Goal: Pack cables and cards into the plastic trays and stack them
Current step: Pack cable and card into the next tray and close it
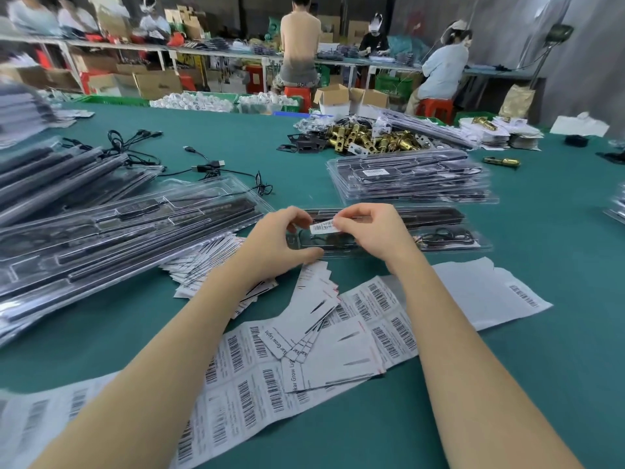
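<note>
Head view, read left to right. Filled trays lay stacked at the far left of the green surface, with loose cables beyond them. Cards fanned out over a sheet of barcode labels near the forearms. At centre, the left hand and the right hand together pinched a small label, each grip clamped on one end, just above a tray lying on the surface (a dark strip and a coiled cable showed inside). Behind it stood a stack of filled trays. Brass parts lay farther back.
</note>
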